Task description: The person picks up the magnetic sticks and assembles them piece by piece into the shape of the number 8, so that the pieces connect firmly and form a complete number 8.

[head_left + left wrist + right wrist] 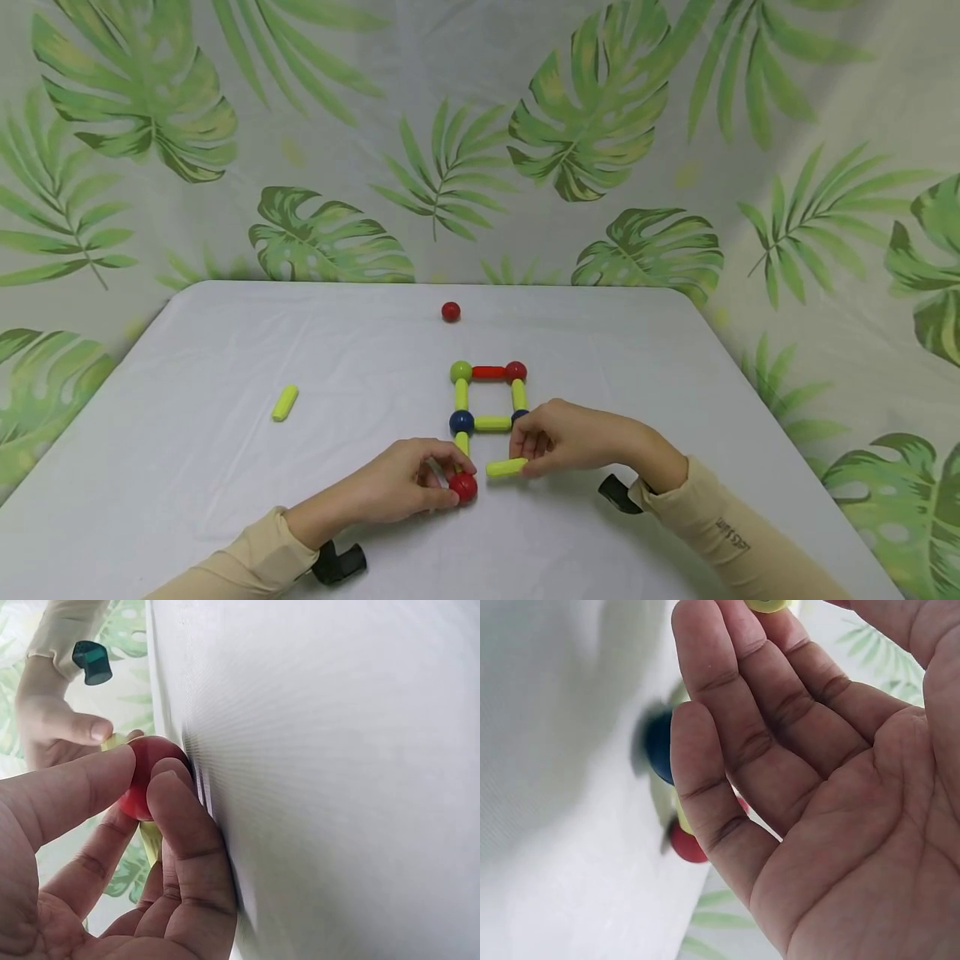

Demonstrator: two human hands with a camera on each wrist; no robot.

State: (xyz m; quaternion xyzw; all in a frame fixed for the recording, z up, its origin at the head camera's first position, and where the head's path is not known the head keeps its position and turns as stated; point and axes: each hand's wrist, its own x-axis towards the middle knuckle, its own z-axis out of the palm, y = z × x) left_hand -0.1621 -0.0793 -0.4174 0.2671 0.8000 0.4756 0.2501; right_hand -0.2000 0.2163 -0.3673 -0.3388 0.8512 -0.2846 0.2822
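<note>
My left hand (401,483) pinches a red ball (463,487) between thumb and fingers, low on the table; the left wrist view shows the same red ball (150,776) in its fingertips. A yellow-green rod (462,446) runs from that ball up to a blue ball (462,422). In my right hand (573,437), thumb and fingers pinch one end of another yellow-green rod (505,468), whose free end points toward the red ball. Beyond the hands lies a square of rods, with a green ball (461,372), a dark red ball (516,372), a red rod (489,372) and a second blue ball, partly hidden by the right hand.
A loose yellow-green rod (285,402) lies on the left part of the white table (360,350). One loose red ball (451,312) sits near the far edge. A leaf-patterned cloth (480,167) hangs behind the table.
</note>
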